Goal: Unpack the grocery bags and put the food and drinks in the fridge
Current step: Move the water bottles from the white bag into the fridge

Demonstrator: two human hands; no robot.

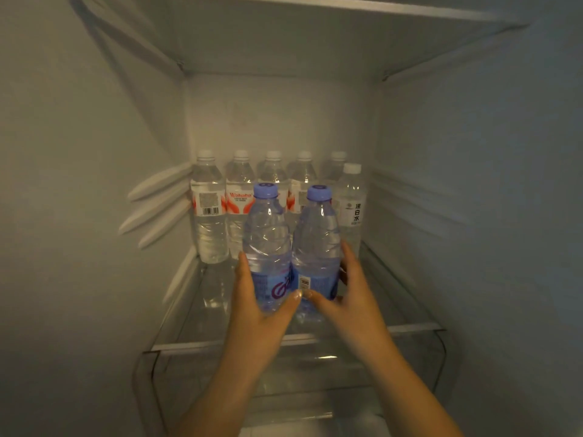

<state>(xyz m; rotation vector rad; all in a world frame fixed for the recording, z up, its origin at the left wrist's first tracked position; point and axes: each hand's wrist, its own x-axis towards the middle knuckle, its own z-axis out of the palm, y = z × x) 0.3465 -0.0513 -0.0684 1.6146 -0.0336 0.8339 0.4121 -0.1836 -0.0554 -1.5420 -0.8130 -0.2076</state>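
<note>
Left hand: I see it extended forward, fingers straight, thumb curled inward, gripping.
Right hand: extended forward, fingers straight, thumb curled inward, gripping.
Forearms: bare, converging toward centre.

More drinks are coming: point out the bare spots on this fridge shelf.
Bare glass shelf lies left of the blue-capped bottles, and again right of them toward the wall. The back row of white-capped bottles is packed tight; both hands fill the middle.

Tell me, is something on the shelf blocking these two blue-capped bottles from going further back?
Yes. The row of white-capped bottles stands along the back wall, directly behind the two blue-capped bottles held by left hand and right hand.
</note>
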